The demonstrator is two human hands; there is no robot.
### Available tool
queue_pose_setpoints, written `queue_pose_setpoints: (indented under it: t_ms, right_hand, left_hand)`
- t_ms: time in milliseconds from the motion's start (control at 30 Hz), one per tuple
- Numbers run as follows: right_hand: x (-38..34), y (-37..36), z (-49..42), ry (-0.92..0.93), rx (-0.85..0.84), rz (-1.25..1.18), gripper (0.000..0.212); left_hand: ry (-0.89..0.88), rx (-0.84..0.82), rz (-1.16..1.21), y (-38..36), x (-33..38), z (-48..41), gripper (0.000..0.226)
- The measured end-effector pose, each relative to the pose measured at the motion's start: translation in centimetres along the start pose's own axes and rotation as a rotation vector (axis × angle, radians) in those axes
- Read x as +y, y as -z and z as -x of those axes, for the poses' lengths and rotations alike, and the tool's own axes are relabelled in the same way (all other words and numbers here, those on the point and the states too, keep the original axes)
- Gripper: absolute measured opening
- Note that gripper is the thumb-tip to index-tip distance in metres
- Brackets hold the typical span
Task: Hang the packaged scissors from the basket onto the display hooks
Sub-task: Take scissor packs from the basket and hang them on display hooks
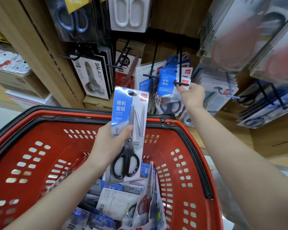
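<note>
My left hand grips a blue-and-white pack of black-handled scissors, held upright above the red basket. Its hang hole at the top is free of any hook. My right hand reaches to the tip of a black display hook and holds the front blue pack hanging there. Several more scissor packs lie in the bottom of the basket.
Another black hook with blue packs hangs just left of the one I touch. Black and grey scissor packs hang further left, clear packs with red and dark scissors at upper right. Wooden shelving stands behind.
</note>
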State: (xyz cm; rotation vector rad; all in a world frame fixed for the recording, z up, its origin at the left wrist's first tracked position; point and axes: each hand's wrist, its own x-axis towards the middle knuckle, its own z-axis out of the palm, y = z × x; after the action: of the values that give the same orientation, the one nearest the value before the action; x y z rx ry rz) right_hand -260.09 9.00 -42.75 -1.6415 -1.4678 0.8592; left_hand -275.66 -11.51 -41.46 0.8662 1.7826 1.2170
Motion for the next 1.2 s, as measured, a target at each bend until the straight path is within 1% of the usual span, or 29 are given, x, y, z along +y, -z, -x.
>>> queue_pose_setpoints:
  t_ms: [100, 233, 300, 367, 400, 467, 533, 600, 633, 700, 733, 767, 800, 833, 933, 1033, 1100, 1200]
  right_hand:
    - [0.1, -0.1, 0.2, 0.005, 0.04, 0.01, 0.022]
    - [0.0, 0.5, 0.7, -0.018, 0.083, -0.008, 0.036]
    - [0.0, 1.4, 1.1, -0.027, 0.054, -0.005, 0.038]
    - [0.1, 2.5, 1.9, -0.019, 0.004, 0.009, 0.042]
    - [0.2, 3.0, 2.5, 0.014, -0.002, 0.042, 0.044]
    - [0.3, 4.1, 4.1, 0.152, 0.031, 0.129, 0.041]
    - [-0.1, 5.1, 6.2, 0.309, 0.01, 0.121, 0.033]
    - [-0.9, 6.0, 8.5, 0.395, -0.122, 0.086, 0.033]
    - [-1.3, 6.4, 9.6, 0.378, -0.224, 0.072, 0.038]
    - [-1.9, 7.5, 11.0, 0.257, -0.444, 0.037, 0.043]
    - [-2.0, 8.0, 11.4, 0.196, -0.54, 0.023, 0.038]
    - [-2.0, 8.6, 11.7, 0.151, -0.617, 0.011, 0.027]
    - [-1.7, 9.2, 11.9, 0.13, -0.65, 0.003, 0.016]
    - [-1.4, 9.8, 12.0, 0.128, -0.641, -0.016, 0.012]
    - [-0.3, 12.0, 11.9, 0.096, -0.491, -0.068, 0.021]
    - [1.4, 14.5, 11.5, 0.036, -0.323, -0.126, 0.021]
    - [2.7, 16.5, 11.4, -0.037, -0.251, -0.196, 0.023]
    - [4.8, 18.8, 11.8, -0.166, -0.202, -0.371, 0.026]
  left_hand:
    - [-0.009, -0.012, 0.022, 0.2, 0.2, 0.2, 0.01]
    - [0.009, -0.044, 0.038, 0.4, 0.4, 0.5, 0.013]
    - [0.05, -0.075, 0.06, 0.5, 0.6, 0.7, 0.013]
    - [0.102, -0.114, 0.054, 0.5, 0.7, 1.0, 0.017]
    - [0.121, -0.137, 0.034, 0.4, 0.8, 1.1, 0.022]
    - [0.119, -0.189, -0.027, 0.2, 1.0, 1.5, 0.031]
    - [0.085, -0.271, -0.089, -0.1, 1.4, 1.9, 0.036]
    - [0.048, -0.378, -0.166, -0.5, 2.0, 2.3, 0.035]
    - [0.019, -0.431, -0.221, -0.7, 2.3, 2.5, 0.032]
    - [-0.046, -0.513, -0.341, -1.4, 2.9, 2.7, 0.031]
    - [-0.066, -0.54, -0.387, -1.7, 3.2, 2.8, 0.033]
    - [-0.081, -0.562, -0.412, -1.9, 3.5, 3.1, 0.032]
    - [-0.091, -0.577, -0.429, -2.1, 3.7, 3.3, 0.03]
    - [-0.102, -0.589, -0.438, -2.2, 4.0, 3.5, 0.026]
    - [-0.112, -0.605, -0.451, -1.8, 4.6, 3.7, 0.018]
    - [-0.106, -0.534, -0.464, -1.1, 4.9, 3.6, 0.014]
    - [-0.06, -0.468, -0.344, -1.0, 4.9, 3.6, 0.017]
    - [-0.008, -0.372, -0.063, -2.2, 5.1, 4.2, 0.017]
